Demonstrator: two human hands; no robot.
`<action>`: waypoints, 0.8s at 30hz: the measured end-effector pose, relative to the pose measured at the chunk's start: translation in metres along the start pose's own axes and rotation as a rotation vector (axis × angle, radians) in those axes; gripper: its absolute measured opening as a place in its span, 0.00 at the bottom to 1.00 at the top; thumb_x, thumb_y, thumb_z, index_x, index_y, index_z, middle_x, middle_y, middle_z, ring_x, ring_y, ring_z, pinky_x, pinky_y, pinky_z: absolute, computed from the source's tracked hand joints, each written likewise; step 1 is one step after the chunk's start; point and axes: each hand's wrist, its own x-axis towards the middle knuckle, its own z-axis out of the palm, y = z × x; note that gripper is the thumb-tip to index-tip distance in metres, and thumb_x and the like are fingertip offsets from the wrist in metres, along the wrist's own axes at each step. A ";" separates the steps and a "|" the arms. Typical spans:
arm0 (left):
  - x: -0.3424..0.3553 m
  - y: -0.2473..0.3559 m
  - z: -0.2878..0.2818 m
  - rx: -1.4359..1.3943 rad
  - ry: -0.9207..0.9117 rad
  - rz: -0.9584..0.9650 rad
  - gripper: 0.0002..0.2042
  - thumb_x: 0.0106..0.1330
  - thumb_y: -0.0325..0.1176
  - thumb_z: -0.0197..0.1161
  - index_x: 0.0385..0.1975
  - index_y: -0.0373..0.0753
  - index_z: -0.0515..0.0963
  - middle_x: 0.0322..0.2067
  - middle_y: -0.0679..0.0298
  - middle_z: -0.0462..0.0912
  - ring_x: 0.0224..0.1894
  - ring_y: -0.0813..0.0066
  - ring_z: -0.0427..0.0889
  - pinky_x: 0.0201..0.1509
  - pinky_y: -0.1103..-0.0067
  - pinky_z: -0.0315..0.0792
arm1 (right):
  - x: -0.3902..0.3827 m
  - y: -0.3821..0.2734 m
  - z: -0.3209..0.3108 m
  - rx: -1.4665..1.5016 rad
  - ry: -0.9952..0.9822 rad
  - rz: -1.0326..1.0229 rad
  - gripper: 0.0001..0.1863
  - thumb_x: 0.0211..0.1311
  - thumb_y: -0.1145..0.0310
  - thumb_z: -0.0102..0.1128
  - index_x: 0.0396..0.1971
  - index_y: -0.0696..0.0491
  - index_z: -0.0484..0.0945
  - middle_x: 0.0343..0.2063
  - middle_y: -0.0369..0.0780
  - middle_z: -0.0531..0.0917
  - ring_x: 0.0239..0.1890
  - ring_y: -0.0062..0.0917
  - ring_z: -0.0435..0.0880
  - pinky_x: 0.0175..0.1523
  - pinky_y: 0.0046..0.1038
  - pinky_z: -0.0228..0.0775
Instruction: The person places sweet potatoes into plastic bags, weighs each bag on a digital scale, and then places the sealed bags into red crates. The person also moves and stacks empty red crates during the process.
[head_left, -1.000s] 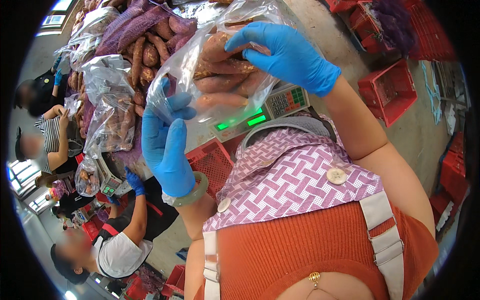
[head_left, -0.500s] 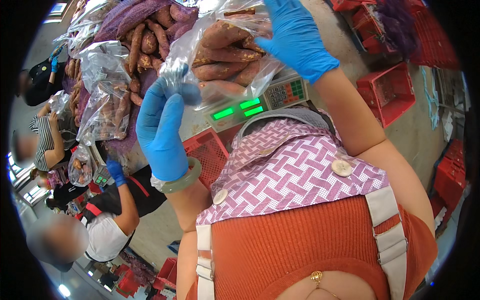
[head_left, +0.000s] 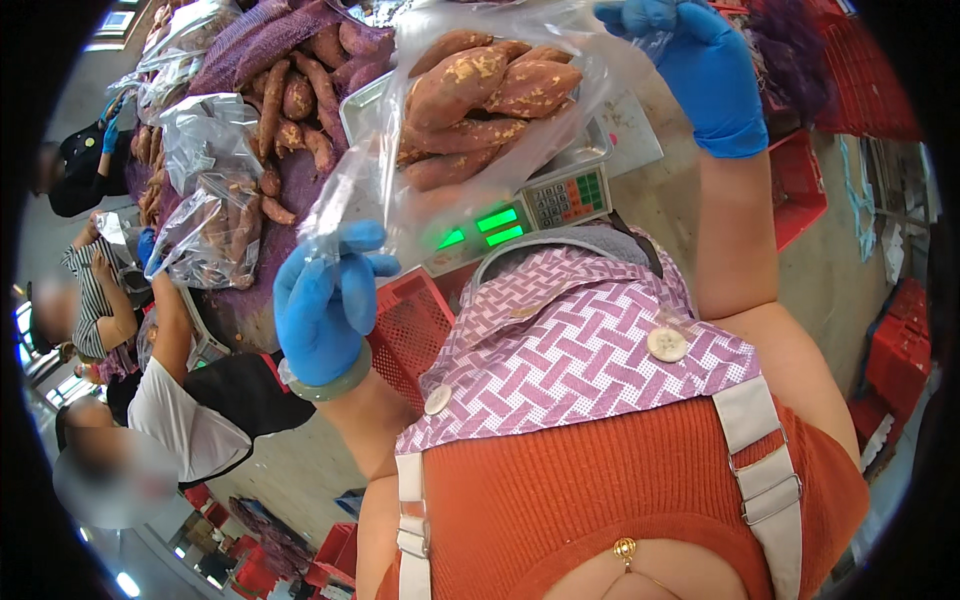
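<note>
A clear plastic bag holds several brown-skinned sweet potatoes and lies over a digital scale with lit green displays. My left hand, in a blue glove, is closed on one gathered corner of the bag, left of the scale. On the far right, my right hand, also gloved in blue, pinches the opposite edge of the plastic. Between the two hands the bag is pulled wide. The metal weighing pan shows partly around the bag.
Loose sweet potatoes and purple mesh sacks cover the table's left, beside another filled bag. A red crate stands below the scale; red crates stand at right. Co-workers work along the left.
My right hand has moved right and up, from spread against the bag to pinching its edge. My left hand has lowered slightly. The bag is spread wider, and the nearest co-worker has reached forward.
</note>
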 end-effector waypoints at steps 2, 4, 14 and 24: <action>0.009 0.011 -0.001 -0.082 -0.042 0.018 0.21 0.62 0.39 0.47 0.49 0.29 0.66 0.30 0.63 0.72 0.25 0.81 0.67 0.36 0.81 0.68 | 0.007 -0.018 0.020 0.092 0.019 0.148 0.09 0.51 0.71 0.44 0.24 0.60 0.72 0.28 0.41 0.75 0.32 0.28 0.73 0.45 0.30 0.64; 0.028 0.028 0.010 -0.114 0.039 0.133 0.22 0.63 0.35 0.45 0.54 0.29 0.60 0.23 0.71 0.65 0.20 0.86 0.57 0.37 0.89 0.62 | 0.013 -0.024 0.026 0.132 0.009 0.145 0.09 0.51 0.70 0.45 0.23 0.60 0.72 0.26 0.42 0.75 0.31 0.29 0.74 0.44 0.30 0.65; 0.022 0.029 -0.008 0.101 0.184 0.353 0.23 0.59 0.27 0.48 0.54 0.24 0.59 0.48 0.48 0.70 0.41 0.68 0.74 0.49 0.75 0.67 | -0.012 -0.029 0.034 -0.169 -0.158 -0.059 0.14 0.51 0.65 0.48 0.28 0.63 0.73 0.31 0.49 0.77 0.27 0.28 0.76 0.38 0.28 0.69; 0.048 0.055 0.030 0.664 -0.166 0.267 0.20 0.55 0.22 0.49 0.50 0.28 0.67 0.48 0.51 0.71 0.40 0.71 0.75 0.43 0.80 0.69 | 0.000 -0.013 0.038 -0.591 -0.329 0.006 0.18 0.55 0.81 0.50 0.47 0.55 0.72 0.39 0.38 0.78 0.40 0.20 0.76 0.46 0.18 0.69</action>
